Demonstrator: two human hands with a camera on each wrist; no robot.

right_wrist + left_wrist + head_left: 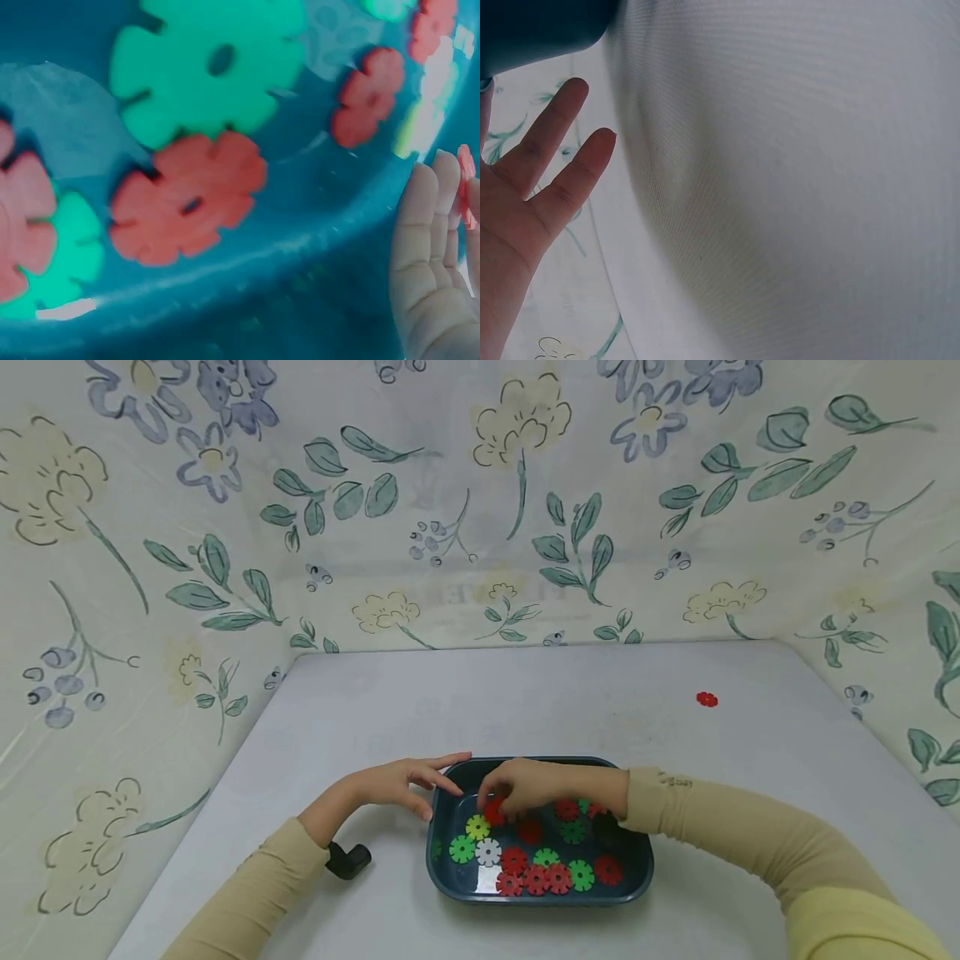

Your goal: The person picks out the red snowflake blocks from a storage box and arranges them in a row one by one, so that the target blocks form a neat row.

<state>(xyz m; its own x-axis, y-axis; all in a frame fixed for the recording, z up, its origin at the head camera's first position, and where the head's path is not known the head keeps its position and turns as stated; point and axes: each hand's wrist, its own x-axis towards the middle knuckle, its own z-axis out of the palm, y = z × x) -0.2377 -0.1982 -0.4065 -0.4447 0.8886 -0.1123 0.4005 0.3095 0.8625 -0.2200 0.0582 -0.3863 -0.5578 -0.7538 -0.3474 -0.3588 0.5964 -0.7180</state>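
Observation:
A dark blue tray [542,900] holds several flower-shaped plastic discs with notched edges, among them a white disc [488,852], a yellow disc [477,827] and a green disc [581,875]. Over the tray's far left part, my right hand [534,781] pinches a red notched disc [466,187] between thumb and fingers. My left hand [401,782] is at the tray's left rim, its fingers spread and holding nothing. Two of its fingers show extended below the tray's side in the left wrist view.
A single red disc [707,699] lies on the white table [465,702] at the far right. Beside my left sleeve sits a small black object [349,861], partly hidden. Flower-patterned cloth [450,577] stands behind the table and along its sides.

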